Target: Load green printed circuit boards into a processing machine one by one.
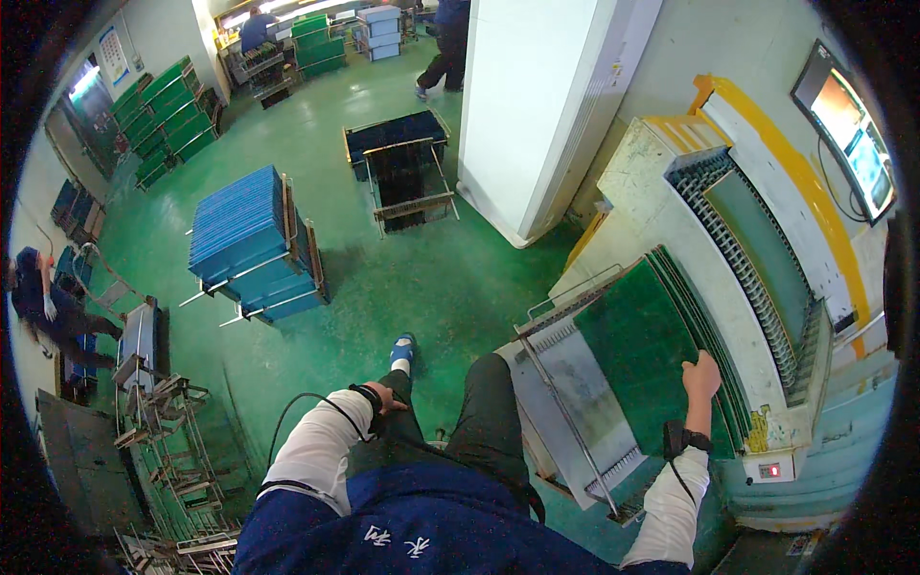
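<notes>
My right hand (pixel 702 375) is closed on the edge of a green panel (pixel 632 350), one of several thin boards standing side by side. They sit in a metal-framed rack (pixel 570 422) with a pale, slotted bed and a long rod along its near side. Slightly bent, my left hand (pixel 391 396) rests on my left thigh with nothing in it, its fingers partly hidden. Just right of the boards stands a machine (pixel 632 172) with a curved run of rollers, on which a greenish board (pixel 762 259) lies.
Blue panels (pixel 240 225) are stacked in racks on the green floor, left of a dark-panelled rack (pixel 398 163). A white column (pixel 532 105) rises ahead. Metal racks (pixel 177 441) line the left, near a person (pixel 48 302). A screen (pixel 848 129) hangs at right.
</notes>
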A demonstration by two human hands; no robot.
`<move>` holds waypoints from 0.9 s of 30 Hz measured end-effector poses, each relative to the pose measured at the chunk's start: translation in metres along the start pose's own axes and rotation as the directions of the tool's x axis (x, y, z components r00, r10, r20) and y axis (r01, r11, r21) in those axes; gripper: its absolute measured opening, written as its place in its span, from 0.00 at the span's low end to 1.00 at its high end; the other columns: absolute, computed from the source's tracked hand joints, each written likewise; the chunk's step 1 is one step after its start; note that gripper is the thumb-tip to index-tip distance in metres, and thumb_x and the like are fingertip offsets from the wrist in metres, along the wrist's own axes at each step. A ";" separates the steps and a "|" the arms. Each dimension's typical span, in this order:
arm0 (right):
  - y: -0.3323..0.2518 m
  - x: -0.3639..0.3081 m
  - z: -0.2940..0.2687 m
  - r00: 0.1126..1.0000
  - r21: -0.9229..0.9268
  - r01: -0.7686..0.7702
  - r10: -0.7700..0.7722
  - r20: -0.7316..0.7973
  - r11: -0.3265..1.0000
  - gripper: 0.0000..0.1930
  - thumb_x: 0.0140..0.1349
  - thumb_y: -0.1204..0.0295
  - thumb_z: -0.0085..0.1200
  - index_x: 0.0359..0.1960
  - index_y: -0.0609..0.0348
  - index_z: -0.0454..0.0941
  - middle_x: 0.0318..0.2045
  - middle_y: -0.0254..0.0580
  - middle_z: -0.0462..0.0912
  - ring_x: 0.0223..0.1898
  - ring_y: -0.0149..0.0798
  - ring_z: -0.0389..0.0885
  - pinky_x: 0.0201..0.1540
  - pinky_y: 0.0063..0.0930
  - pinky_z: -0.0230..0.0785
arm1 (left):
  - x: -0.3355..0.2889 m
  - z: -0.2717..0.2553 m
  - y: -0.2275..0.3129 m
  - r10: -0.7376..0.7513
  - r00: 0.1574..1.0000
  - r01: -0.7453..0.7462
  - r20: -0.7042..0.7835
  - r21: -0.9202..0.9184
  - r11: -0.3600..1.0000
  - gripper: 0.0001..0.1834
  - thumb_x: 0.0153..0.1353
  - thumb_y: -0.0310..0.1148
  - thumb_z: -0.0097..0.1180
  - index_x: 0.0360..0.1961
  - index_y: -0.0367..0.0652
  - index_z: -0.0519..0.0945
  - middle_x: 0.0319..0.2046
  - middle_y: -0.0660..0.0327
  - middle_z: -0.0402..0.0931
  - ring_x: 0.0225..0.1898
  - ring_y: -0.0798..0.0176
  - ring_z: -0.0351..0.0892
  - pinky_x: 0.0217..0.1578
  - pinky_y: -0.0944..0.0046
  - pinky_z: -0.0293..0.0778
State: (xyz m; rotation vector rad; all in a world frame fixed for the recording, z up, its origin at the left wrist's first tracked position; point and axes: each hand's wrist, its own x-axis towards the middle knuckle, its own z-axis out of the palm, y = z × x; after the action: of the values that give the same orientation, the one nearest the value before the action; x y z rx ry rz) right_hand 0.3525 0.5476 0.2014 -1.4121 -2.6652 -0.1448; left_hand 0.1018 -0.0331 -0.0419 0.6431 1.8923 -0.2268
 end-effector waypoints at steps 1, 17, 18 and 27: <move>0.002 0.000 0.001 1.000 0.007 -0.001 0.001 -0.009 1.000 0.21 0.45 0.66 0.62 0.41 0.61 0.74 0.38 0.50 0.79 0.41 0.52 0.77 0.41 0.43 0.70 | -0.002 -0.002 0.003 0.003 1.000 -0.003 0.000 0.002 1.000 0.39 0.50 0.67 0.45 0.50 0.45 0.67 0.38 0.45 0.77 0.43 0.40 0.75 0.41 0.44 0.69; -0.010 -0.004 -0.014 0.994 -0.013 -0.064 0.065 0.082 0.998 0.27 0.49 0.64 0.61 0.52 0.60 0.71 0.48 0.49 0.76 0.50 0.48 0.74 0.50 0.40 0.67 | -0.052 -0.017 0.020 0.071 0.995 -0.056 -0.073 0.185 0.981 0.27 0.53 0.51 0.50 0.52 0.50 0.67 0.31 0.48 0.77 0.38 0.40 0.76 0.35 0.49 0.71; -0.013 -0.004 -0.017 0.993 -0.024 -0.070 0.072 0.097 0.997 0.28 0.49 0.64 0.61 0.52 0.60 0.71 0.48 0.49 0.76 0.50 0.48 0.74 0.50 0.40 0.67 | -0.046 -0.014 0.019 0.038 0.996 -0.022 -0.078 0.190 0.982 0.26 0.54 0.51 0.50 0.52 0.50 0.67 0.31 0.48 0.77 0.38 0.40 0.76 0.35 0.49 0.72; -0.017 -0.007 -0.026 0.985 -0.043 -0.100 0.105 0.139 0.994 0.28 0.49 0.64 0.60 0.52 0.60 0.71 0.49 0.49 0.76 0.50 0.48 0.74 0.50 0.40 0.67 | 0.004 0.002 0.000 0.037 0.998 -0.027 -0.045 0.209 0.978 0.27 0.55 0.53 0.48 0.51 0.50 0.67 0.36 0.47 0.77 0.40 0.42 0.77 0.37 0.46 0.71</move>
State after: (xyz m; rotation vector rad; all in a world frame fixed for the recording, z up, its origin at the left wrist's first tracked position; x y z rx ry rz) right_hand 0.3437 0.5289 0.2260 -1.6246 -2.7057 -0.0867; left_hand 0.1028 -0.0326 -0.0459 0.8257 1.9185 -0.3958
